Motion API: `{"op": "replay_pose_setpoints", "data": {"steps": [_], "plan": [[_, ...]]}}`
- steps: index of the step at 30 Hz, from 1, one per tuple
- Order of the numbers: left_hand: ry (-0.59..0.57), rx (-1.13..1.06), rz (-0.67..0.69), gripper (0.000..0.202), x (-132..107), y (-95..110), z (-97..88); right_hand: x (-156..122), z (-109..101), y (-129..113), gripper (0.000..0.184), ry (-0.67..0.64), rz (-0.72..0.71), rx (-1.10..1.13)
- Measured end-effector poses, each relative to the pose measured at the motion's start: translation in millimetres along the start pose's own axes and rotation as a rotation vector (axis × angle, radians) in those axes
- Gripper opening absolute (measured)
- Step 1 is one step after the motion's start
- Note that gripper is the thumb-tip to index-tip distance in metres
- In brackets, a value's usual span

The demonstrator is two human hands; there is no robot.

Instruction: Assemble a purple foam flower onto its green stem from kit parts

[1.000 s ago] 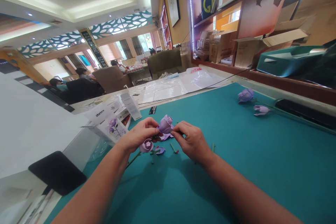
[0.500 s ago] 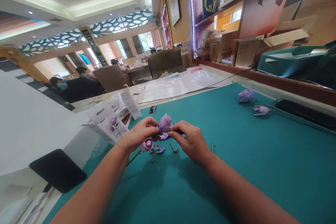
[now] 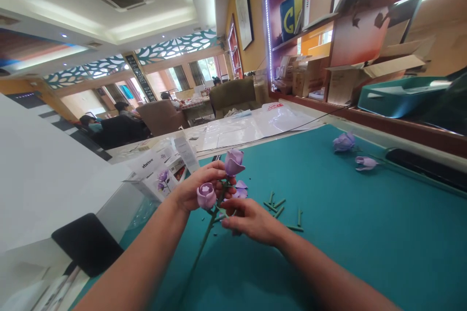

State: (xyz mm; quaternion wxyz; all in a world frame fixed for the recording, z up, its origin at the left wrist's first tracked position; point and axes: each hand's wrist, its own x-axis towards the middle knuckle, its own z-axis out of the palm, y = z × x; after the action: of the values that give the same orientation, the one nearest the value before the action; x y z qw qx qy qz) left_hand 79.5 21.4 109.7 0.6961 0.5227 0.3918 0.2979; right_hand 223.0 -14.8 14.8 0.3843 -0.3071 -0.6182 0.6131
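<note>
In the head view, the left hand [image 3: 195, 187] has its fingers curled narrowly around a green stem [image 3: 203, 244], gripping it just below the upper purple rose [image 3: 234, 162]; the topmost finger lies against the base of that bloom. The lower purple rose [image 3: 206, 196], its pale center facing the camera, sits on the near side of the same hand. The stem slants from the hand down toward the near edge of the view, above the teal mat [image 3: 346, 243].

The right hand [image 3: 251, 221] is at the stem just below the left one, thumb and forefinger separated by a small gap, other fingers bent. Whether those tips pinch a small green part or only lie beside it, I cannot tell.

Behind the hands lies a loose purple petal piece [image 3: 241, 189], partly covered by fingers. Short green stem pieces [image 3: 279, 212] are scattered beyond the right hand, some crossing each other.
</note>
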Motion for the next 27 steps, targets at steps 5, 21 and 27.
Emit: {"op": "replay_pose_setpoints", "data": {"steps": [5,21,27], "plan": [[-0.069,-0.113,0.015,0.027,3.3,-8.6,9.9,-6.0,12.3,-7.8,0.017,-0.086,0.07,0.091],[-0.07,-0.034,-0.036,0.024,-1.9,1.6,3.2,-5.5,13.5,-8.1,0.008,-0.089,0.082,0.098],[-0.093,0.021,-0.063,0.022,-5.0,13.4,-0.6,-5.4,15.0,-7.1,0.012,-0.057,0.091,0.144]]}}
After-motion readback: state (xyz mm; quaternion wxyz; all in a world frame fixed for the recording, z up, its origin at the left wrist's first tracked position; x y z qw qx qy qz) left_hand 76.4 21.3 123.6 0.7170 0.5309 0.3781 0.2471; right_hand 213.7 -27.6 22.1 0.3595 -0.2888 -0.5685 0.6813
